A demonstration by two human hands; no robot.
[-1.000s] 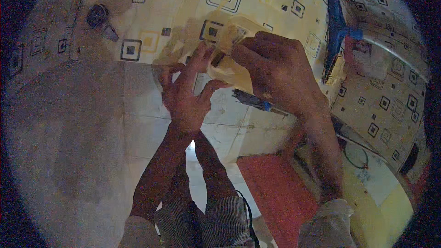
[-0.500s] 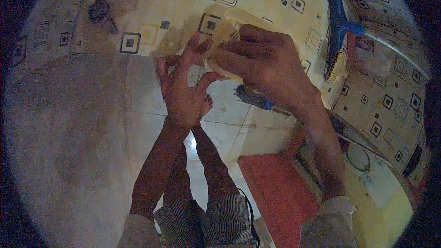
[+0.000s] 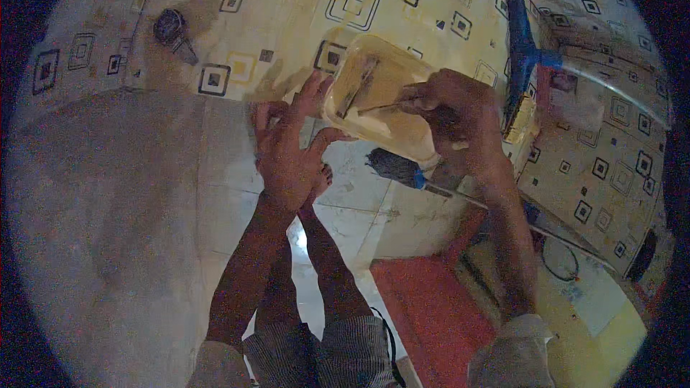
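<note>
Left hand [image 3: 287, 151]: fingers spread, fingertips steadying the near edge of a translucent yellowish container [image 3: 377, 100] held up before the tiled wall [image 3: 237, 0]. Right hand [image 3: 460, 126]: pinching a thin stick [image 3: 374, 108] across the container's opening. Beyond, right: blue-handled squeegee [image 3: 521, 50] leaning upright.

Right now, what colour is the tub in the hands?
Pale see-through yellow; the tub shows best in the head view.
</note>
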